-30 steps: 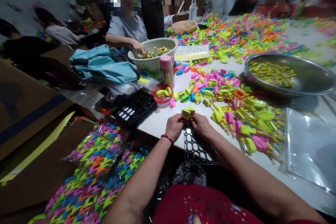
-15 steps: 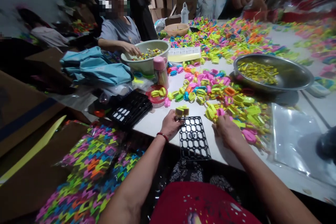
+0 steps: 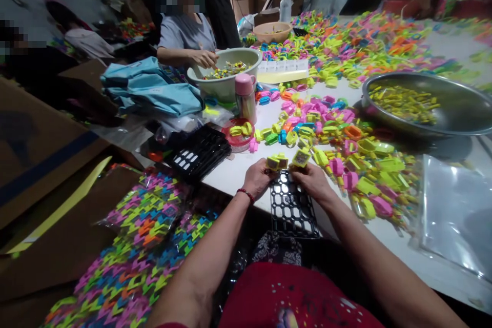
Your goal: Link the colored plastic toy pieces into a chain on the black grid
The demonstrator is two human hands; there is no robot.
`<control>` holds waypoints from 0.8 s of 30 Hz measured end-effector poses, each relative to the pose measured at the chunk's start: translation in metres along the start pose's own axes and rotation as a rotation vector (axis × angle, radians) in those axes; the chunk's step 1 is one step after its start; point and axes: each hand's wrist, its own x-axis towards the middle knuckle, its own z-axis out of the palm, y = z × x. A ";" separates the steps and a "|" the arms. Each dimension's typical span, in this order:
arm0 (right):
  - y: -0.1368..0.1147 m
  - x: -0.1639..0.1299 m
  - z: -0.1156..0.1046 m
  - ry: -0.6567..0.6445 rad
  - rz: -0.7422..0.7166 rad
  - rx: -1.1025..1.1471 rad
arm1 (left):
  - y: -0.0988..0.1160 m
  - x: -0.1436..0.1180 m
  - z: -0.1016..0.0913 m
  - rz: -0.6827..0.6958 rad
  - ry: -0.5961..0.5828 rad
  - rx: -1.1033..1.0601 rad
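Note:
My left hand [image 3: 258,180] is closed on the far left corner of a black plastic grid tray [image 3: 294,211], which overhangs the table's front edge. Yellow plastic pieces like toy watches [image 3: 277,162] sit at that corner, by my fingertips. Over the tray's far right corner, my right hand [image 3: 313,179] pinches another yellow toy watch [image 3: 301,158] with a dark square face. Most of the grid's openings show through. Beyond both hands lies a loose heap of pink, yellow, blue and orange toy watches [image 3: 307,119].
Black trays [image 3: 202,152] are stacked at the left, beside a red basket [image 3: 239,136] and a pink-capped bottle [image 3: 245,97]. A metal bowl [image 3: 461,125] of yellow pieces and clear plastic bags [image 3: 457,210] lie right. A co-worker's hand [image 3: 205,59] reaches over a pale green basin [image 3: 223,84].
My right hand has moved left from the heap to the tray and now holds a yellow toy watch. My left hand still grips the tray's corner. The camera view has shifted slightly.

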 end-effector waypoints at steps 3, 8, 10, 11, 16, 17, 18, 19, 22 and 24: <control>0.000 0.005 0.011 0.019 0.000 -0.150 | 0.001 0.001 -0.002 0.052 -0.001 0.034; -0.002 0.012 0.004 -0.069 -0.148 -0.406 | 0.003 0.000 -0.004 0.076 -0.028 0.051; -0.002 0.014 0.001 -0.135 -0.216 -0.448 | 0.003 0.000 -0.004 0.066 -0.035 0.052; -0.001 0.015 0.001 -0.162 -0.245 -0.456 | 0.003 0.000 -0.004 0.062 -0.035 0.050; 0.005 0.017 0.010 -0.164 -0.345 -0.455 | 0.006 0.001 -0.003 0.053 -0.026 0.025; 0.004 0.016 0.013 -0.152 -0.353 -0.456 | 0.007 0.001 -0.002 0.049 -0.021 0.019; 0.003 0.016 0.015 -0.144 -0.357 -0.461 | 0.008 0.001 -0.002 0.044 -0.016 0.013; 0.000 0.015 0.016 -0.138 -0.354 -0.470 | 0.008 0.002 -0.001 0.037 -0.011 0.007; -0.008 0.003 0.002 -0.107 -0.356 -0.485 | 0.007 0.005 -0.001 0.014 -0.010 -0.001; -0.009 -0.018 -0.024 -0.025 -0.384 -0.454 | 0.004 0.009 -0.002 0.012 -0.028 -0.004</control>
